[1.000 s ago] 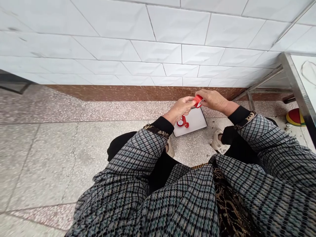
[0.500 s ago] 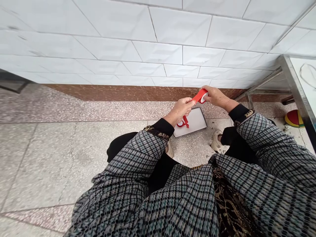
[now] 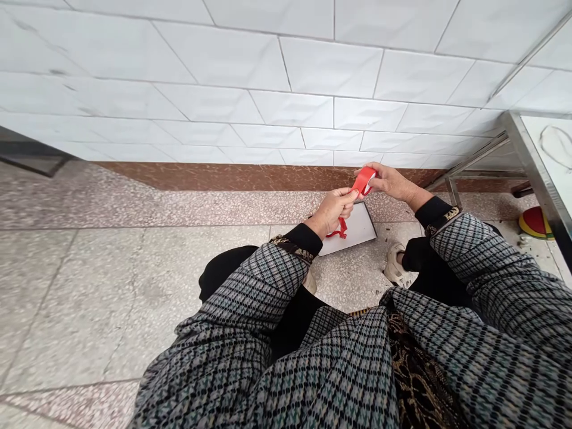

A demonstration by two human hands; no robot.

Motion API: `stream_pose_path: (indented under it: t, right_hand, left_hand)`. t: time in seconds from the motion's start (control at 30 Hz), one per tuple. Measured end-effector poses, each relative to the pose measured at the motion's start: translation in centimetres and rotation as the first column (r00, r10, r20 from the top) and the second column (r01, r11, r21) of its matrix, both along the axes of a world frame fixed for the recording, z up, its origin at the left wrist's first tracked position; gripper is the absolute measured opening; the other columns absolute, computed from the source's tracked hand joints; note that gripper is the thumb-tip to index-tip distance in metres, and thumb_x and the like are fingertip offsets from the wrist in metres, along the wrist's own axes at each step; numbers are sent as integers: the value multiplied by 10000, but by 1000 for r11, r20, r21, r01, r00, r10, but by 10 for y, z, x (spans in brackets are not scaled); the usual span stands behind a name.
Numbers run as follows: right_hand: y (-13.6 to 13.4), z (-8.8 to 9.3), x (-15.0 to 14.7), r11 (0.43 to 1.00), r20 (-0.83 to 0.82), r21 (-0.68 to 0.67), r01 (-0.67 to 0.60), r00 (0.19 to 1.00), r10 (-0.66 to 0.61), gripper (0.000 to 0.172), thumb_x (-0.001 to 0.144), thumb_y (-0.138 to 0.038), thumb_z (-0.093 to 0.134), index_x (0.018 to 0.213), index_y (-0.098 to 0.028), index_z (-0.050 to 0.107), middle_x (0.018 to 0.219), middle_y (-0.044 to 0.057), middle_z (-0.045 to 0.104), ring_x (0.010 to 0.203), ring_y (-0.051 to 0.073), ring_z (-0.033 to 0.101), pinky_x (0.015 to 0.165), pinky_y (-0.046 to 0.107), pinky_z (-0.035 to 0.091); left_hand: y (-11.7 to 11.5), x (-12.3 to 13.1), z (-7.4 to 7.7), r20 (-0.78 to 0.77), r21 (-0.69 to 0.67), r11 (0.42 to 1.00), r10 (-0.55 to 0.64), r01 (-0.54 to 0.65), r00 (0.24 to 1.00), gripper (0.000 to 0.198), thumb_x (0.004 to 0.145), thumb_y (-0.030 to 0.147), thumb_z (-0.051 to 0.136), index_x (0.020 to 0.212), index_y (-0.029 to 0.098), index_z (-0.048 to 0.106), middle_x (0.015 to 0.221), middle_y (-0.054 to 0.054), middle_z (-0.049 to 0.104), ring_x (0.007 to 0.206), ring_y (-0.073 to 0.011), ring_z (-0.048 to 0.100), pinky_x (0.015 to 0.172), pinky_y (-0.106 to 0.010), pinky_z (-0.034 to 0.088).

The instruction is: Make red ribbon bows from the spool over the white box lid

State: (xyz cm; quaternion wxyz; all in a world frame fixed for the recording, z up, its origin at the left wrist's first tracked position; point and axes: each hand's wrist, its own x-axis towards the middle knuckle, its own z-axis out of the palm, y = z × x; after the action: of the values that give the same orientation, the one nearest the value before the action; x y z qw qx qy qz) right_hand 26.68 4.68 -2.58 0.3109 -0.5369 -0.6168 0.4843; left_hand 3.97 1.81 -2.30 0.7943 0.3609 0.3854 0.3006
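Observation:
A roll of red tape (image 3: pixel 365 177) with a pale core is held up in front of the wall's base. My right hand (image 3: pixel 389 182) grips the roll, its fingers around the core. The short free end of the tape is pinched between the thumb and fingers of my left hand (image 3: pixel 334 210). Beneath them, a shallow white tray (image 3: pixel 360 225) with a dark rim lies on the floor. Another red tape piece (image 3: pixel 342 229) rests in it, partly hidden behind my left hand.
White wall tiles (image 3: pixel 295 101) rise ahead above a brown skirting. At the right stands a metal-framed table (image 3: pixel 527 155), with a red and yellow ball (image 3: pixel 535 223) under it. My shoe (image 3: pixel 395 266) is beside the tray. A dark object (image 3: pixel 31 152) sits at the far left.
My hands have come closer together, and the stretch of tape between them looks shorter. The whole view has shifted slightly, and my left hand now covers more of the red item in the tray.

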Motion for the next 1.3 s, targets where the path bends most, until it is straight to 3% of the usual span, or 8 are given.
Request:
stream_pose_path:
  t: [0.17, 0.37, 0.53, 0.63, 0.77, 0.93, 1.17, 1.3]
  right_hand:
    - [-3, -2, -6, 999, -123, -46, -19, 992, 13, 454, 802, -409, 812, 1218, -247, 730, 1239, 74, 797, 1088, 259, 724, 929, 400, 666]
    - [-6, 4, -14, 996, -315, -94, 4, 948, -34, 497, 761, -527, 932, 1138, -280, 723, 1346, 78, 794, 1183, 256, 755, 974, 397, 673]
    - [-9, 15, -20, 992, -394, -124, -18, 919, -33, 521, 742, -550, 954, 1122, -284, 716, 1368, 99, 807, 1302, 289, 739, 1029, 446, 662]
    - [-10, 17, -21, 991, -443, -132, -20, 896, -41, 556, 741, -574, 962, 1134, -275, 706, 1408, 126, 800, 1330, 300, 735, 1060, 482, 651]
    - [-9, 16, -18, 989, -452, -150, 16, 888, -83, 587, 694, -573, 997, 1108, -284, 700, 1418, 105, 801, 1308, 302, 758, 1074, 487, 648]
    - [-7, 14, -14, 983, -392, -176, 49, 913, -115, 617, 656, -596, 1011, 1099, -290, 710, 1418, 96, 801, 1329, 311, 755, 1037, 452, 667]
    - [-7, 12, -12, 985, -416, -171, 37, 903, -106, 639, 643, -580, 1026, 1107, -283, 703, 1467, 103, 785, 1319, 312, 757, 1042, 448, 666]
    - [-7, 10, -9, 989, -419, -148, 7, 905, -70, 595, 704, -584, 998, 1138, -274, 735, 1390, 112, 817, 1301, 311, 758, 1078, 466, 648]
  left_hand:
    - [0, 2, -1, -31, -7, 998, 59, -59, 998, 311, 962, 257, 838, 752, 146, 637, 533, 110, 359, 418, -6, 207, 448, -179, 119]
    - [-4, 5, 1, 15, -65, 987, 149, -147, 989, 364, 908, 206, 878, 882, 216, 515, 604, 136, 415, 407, -7, 223, 443, -182, 122]
    - [-4, 4, 5, 160, -51, 994, 103, -96, 982, 405, 941, 329, 878, 860, 222, 496, 574, 144, 326, 413, -20, 196, 450, -171, 139]
    - [-4, 4, 7, 206, -46, 990, 142, -135, 968, 421, 977, 394, 848, 838, 222, 491, 564, 134, 319, 419, -30, 209, 453, -170, 160]
    - [-2, 6, 7, 118, -9, 983, 181, -181, 976, 343, 981, 305, 831, 820, 196, 549, 592, 107, 410, 434, -21, 243, 454, -172, 167]
    - [-1, 4, 9, 8, 1, 986, 168, -168, 986, 267, 937, 262, 863, 828, 173, 637, 589, 107, 389, 445, -20, 256, 457, -177, 164]
    - [-7, 4, 17, 22, -6, 983, 182, -181, 983, 298, 945, 195, 830, 773, 170, 588, 594, 103, 403, 441, -13, 264, 441, -167, 157]
    - [-7, 3, 17, 43, -32, 995, 100, -99, 994, 225, 989, 254, 806, 853, 171, 647, 554, 114, 367, 426, -24, 244, 440, -166, 143]
